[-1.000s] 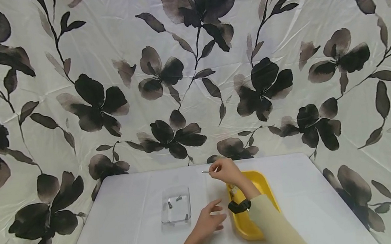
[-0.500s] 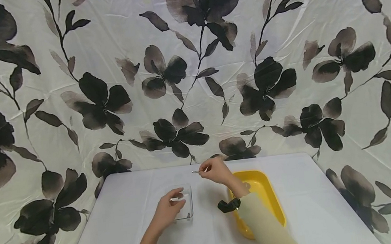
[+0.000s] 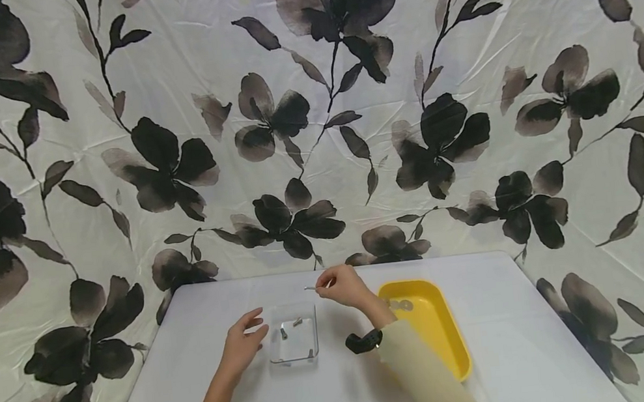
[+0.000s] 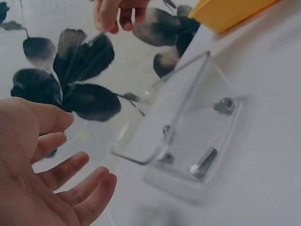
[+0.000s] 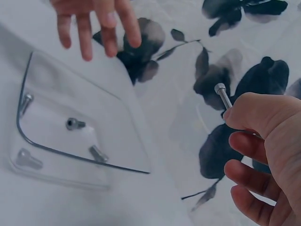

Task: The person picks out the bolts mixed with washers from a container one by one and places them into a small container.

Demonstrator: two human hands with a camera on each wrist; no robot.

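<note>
My right hand [image 3: 345, 287] is raised over the table, to the right of and beyond a clear plastic box [image 3: 295, 362]. Between thumb and index finger it pinches a silver socket-head bolt [image 5: 223, 94], head outward, while the other fingers curl loosely. On the box's left side hovers my left hand [image 3: 240, 347], fingers spread and relaxed, holding nothing. In the left wrist view a gap separates its fingertips from the box. Inside the box lie a threaded bolt [image 4: 203, 163], another short bolt [image 4: 225, 105] and more metal hardware, partly blurred through the plastic.
A yellow tray [image 3: 438, 326] sits to the right, partly under my right sleeve. Pale, translucent round pieces [image 3: 402, 306] lie near its far end. Behind the white table [image 3: 519, 337] hangs a floral cloth [image 3: 355, 178].
My left hand has gone from the middle of the table across the box to its left side. My right hand has shifted left toward the box, still pinching the bolt.
</note>
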